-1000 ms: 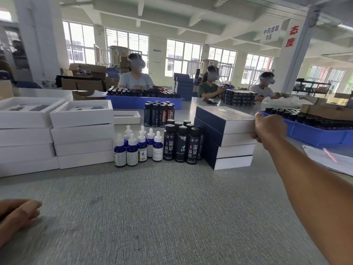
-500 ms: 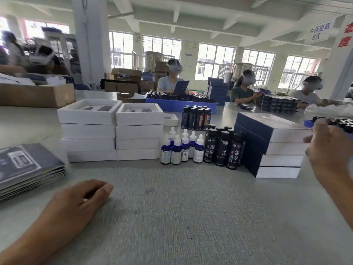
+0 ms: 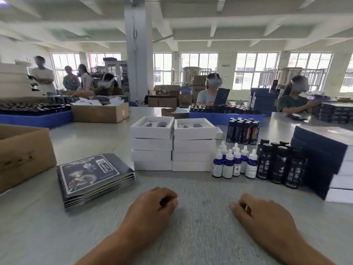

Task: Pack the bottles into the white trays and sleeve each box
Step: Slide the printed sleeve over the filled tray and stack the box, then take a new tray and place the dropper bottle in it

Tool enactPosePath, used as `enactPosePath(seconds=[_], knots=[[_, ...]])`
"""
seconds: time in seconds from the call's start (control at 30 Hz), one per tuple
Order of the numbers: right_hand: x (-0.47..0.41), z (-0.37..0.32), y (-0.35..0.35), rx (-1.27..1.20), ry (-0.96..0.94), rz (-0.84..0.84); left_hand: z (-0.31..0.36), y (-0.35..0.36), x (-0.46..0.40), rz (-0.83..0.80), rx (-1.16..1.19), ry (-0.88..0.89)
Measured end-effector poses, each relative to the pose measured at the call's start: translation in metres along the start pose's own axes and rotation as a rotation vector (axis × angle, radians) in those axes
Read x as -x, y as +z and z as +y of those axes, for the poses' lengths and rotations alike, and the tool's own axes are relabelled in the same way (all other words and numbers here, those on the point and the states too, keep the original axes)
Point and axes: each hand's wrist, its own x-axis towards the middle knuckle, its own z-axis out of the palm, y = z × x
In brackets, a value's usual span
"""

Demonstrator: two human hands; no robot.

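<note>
Two stacks of white trays (image 3: 172,148) stand mid-table, the top ones with grey cut-outs. To their right are several small blue dropper bottles (image 3: 234,165) and several tall black bottles (image 3: 277,165). A stack of flat dark printed sleeves (image 3: 93,178) lies at the left. Sleeved navy boxes (image 3: 324,161) are piled at the right. My left hand (image 3: 152,209) and my right hand (image 3: 261,215) rest on the grey table (image 3: 200,236) near me, fingers loosely curled, holding nothing.
A brown carton (image 3: 23,155) sits at the far left, another carton (image 3: 100,112) behind it. More black bottles (image 3: 242,131) stand behind the droppers. Blue bins of bottles (image 3: 225,113) and several seated workers are across the table. A pillar (image 3: 138,50) rises behind.
The view has swung left, bringing the sleeve stack and carton into sight. My right hand has left the navy boxes and come down to the table; my left hand moved inward.
</note>
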Motion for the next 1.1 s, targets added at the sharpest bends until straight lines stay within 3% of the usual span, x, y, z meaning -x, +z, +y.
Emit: enactPosePath(seconds=[0.13,0.33,0.5,0.67,0.93,1.03,1.1], knots=[[0.000,-0.004,-0.004,-0.026,-0.005,-0.038,0.008,-0.011,-0.018,0.084,0.096,-0.089],[-0.002,-0.003,-0.005,-0.081,0.032,-0.068,0.006,-0.050,-0.095,0.377,-0.324,0.007],[-0.006,-0.004,-0.004,-0.116,0.058,-0.090,-0.005,-0.071,-0.151,0.264,-0.742,-0.031],[-0.010,0.000,0.002,-0.122,0.036,-0.083,-0.010,-0.076,-0.169,0.244,-0.843,-0.040],[-0.004,0.006,0.003,-0.131,-0.013,-0.015,0.001,-0.089,-0.120,0.420,-0.690,0.215],[-0.005,0.007,0.003,-0.129,-0.017,-0.012,0.009,-0.084,-0.062,0.515,-0.644,0.385],[-0.005,0.007,0.004,-0.140,-0.014,-0.013,0.016,-0.068,-0.016,0.476,-0.553,0.536]])
